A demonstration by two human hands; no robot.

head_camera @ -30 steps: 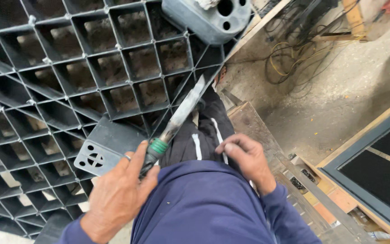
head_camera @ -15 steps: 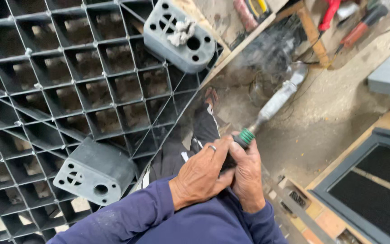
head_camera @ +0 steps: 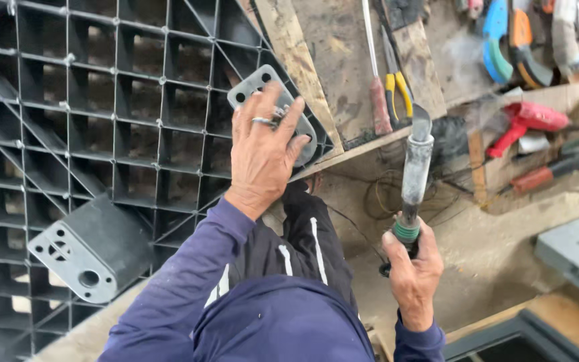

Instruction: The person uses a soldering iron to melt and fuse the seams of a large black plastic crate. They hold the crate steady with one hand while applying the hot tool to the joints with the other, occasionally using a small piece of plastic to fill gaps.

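Observation:
My left hand (head_camera: 261,151), with a ring on one finger, lies over a grey metal bracket with holes (head_camera: 247,89) that rests on a black plastic grid panel (head_camera: 102,121). My right hand (head_camera: 412,265) grips the green-banded handle of a dusty chisel-like tool (head_camera: 415,164), which points up, away from me, above the floor. A second grey bracket (head_camera: 85,251) lies on the grid at the lower left.
A wooden plank (head_camera: 296,60) borders the grid on the right. Behind it lie pliers with yellow handles (head_camera: 397,84), a red-handled screwdriver (head_camera: 378,100), red power tools (head_camera: 531,121) and tangled wire (head_camera: 376,194). A grey panel (head_camera: 574,248) is at the right.
My left hand has let go of the tool handle and moved up onto the upper grey bracket. My right hand now holds the tool alone, more upright. The view has shifted upward.

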